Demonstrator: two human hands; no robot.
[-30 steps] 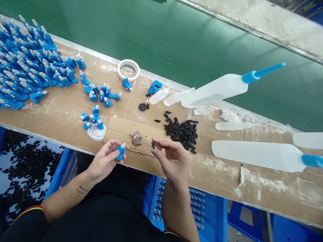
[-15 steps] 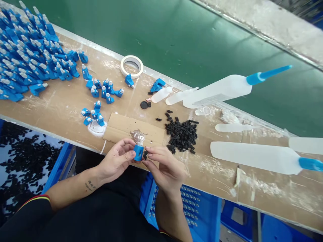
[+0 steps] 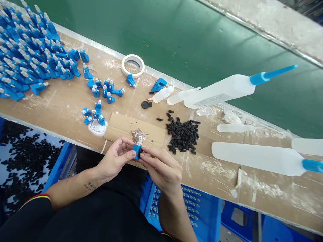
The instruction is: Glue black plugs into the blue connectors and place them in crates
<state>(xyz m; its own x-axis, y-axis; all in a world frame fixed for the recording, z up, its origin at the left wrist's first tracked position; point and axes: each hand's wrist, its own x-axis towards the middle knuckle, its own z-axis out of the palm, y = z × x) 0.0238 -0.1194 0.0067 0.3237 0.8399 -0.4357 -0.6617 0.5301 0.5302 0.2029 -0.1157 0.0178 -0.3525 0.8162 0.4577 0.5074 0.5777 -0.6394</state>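
Between finger and thumb, my left hand (image 3: 116, 158) grips a small blue plastic part (image 3: 136, 151) with a pale translucent tip pointing up. My right hand (image 3: 163, 168) is closed on a small black piece (image 3: 140, 152), which meets the right side of the blue part; the fingertips partly hide it. Just beyond them lies a cardboard sheet (image 3: 118, 126) with a smeared clear patch (image 3: 138, 135). To the right of the cardboard is a heap of similar black pieces (image 3: 182, 133).
Many blue parts (image 3: 32, 60) crowd the far left of the bench. A tape roll (image 3: 133, 66), a black round cap (image 3: 145, 105) and white squeeze bottles (image 3: 254, 157) lie beyond and to the right. Blue trays (image 3: 204, 205) sit below the bench edge.
My right hand has moved left, bringing the black piece against the side of the blue part. The blue part has turned slightly in my left hand.
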